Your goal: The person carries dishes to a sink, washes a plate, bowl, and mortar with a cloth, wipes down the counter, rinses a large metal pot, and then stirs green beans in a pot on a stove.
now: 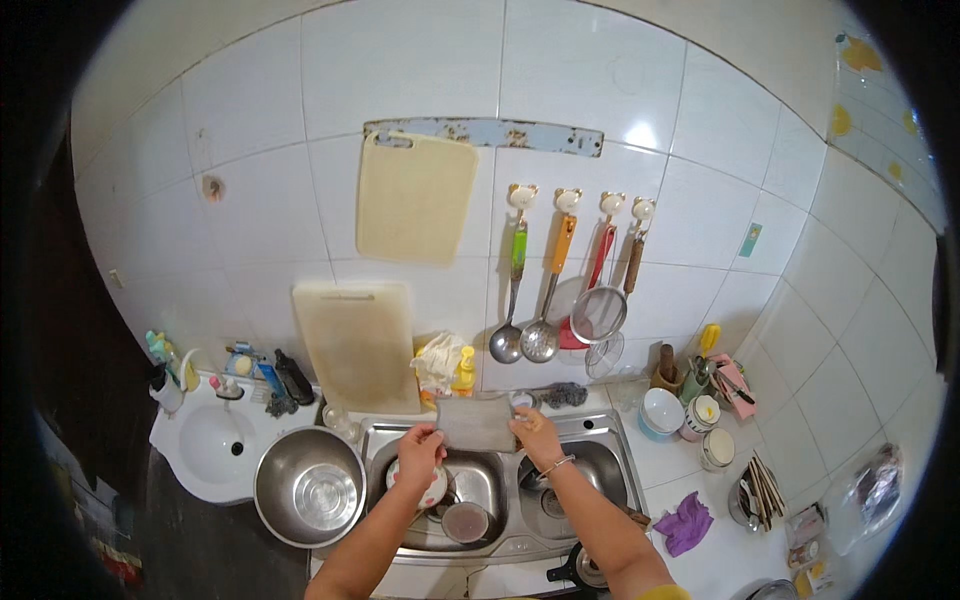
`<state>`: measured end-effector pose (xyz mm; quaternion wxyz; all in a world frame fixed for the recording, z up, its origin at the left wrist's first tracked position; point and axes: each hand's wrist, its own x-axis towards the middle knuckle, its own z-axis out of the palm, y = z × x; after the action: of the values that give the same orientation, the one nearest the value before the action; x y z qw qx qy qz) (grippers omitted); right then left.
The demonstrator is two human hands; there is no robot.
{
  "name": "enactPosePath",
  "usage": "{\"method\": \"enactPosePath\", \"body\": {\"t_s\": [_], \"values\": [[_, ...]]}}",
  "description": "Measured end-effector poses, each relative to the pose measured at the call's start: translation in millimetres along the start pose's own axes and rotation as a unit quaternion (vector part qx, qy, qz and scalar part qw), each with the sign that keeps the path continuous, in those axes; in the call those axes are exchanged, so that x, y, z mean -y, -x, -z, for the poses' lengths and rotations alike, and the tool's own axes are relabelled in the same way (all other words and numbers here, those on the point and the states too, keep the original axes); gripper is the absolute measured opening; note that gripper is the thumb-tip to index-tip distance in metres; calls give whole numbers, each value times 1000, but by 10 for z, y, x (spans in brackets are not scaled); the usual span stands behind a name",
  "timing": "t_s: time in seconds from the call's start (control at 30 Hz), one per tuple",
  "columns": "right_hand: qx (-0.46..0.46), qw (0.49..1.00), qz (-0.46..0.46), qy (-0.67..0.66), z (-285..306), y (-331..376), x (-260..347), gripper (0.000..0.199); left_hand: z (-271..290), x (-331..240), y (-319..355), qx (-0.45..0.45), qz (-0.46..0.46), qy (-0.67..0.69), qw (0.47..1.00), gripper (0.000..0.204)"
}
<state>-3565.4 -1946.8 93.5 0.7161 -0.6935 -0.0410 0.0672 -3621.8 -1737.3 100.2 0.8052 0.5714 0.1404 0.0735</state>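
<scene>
Stretched flat between my two hands is a grey dishcloth (475, 424), above the back edge of the double steel sink (510, 548). My left hand (424, 450) pinches its left edge, and my right hand (536, 436), with a bracelet at the wrist, grips its right edge. Below, in the left basin, lie a white bowl with red marks (436, 490), partly hidden by my left forearm, and a round cup-like vessel (465, 522). A dark-handled item (530, 478) sits in the right basin, partly covered by my right arm.
A large steel basin (310, 487) stands left of the sink, beside a white washbasin (205, 445). Bowls (662, 412), jars (717, 450), a purple cloth (685, 524) and a chopstick holder (745, 505) occupy the right counter. Ladles (506, 343) and a strainer (598, 314) hang behind, near cutting boards (355, 350).
</scene>
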Motion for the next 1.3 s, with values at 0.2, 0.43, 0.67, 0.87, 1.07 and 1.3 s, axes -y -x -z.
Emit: {"method": "enactPosePath", "body": {"t_s": [0.2, 0.43, 0.67, 0.87, 1.07, 1.3], "values": [[79, 985, 118, 99, 197, -128, 501, 37, -234, -426, -169, 93, -57, -40, 993, 34], [38, 862, 260, 434, 351, -388, 1010, 25, -488, -733, -657, 148, -235, -303, 911, 25], [-89, 810, 451, 364, 529, -936, 1542, 14, -1084, -1356, -1050, 84, -255, -271, 924, 18], [-31, 966, 246, 72, 632, -1411, 1903, 19, -1417, -1778, -1256, 123, -398, -334, 845, 15], [-197, 883, 390, 174, 401, -1593, 2460, 18, -1776, -2264, -1701, 37, -399, -316, 860, 11], [-206, 766, 424, 437, 334, -1954, 2320, 21, -2033, -2223, -1979, -53, -463, -364, 806, 13]]}}
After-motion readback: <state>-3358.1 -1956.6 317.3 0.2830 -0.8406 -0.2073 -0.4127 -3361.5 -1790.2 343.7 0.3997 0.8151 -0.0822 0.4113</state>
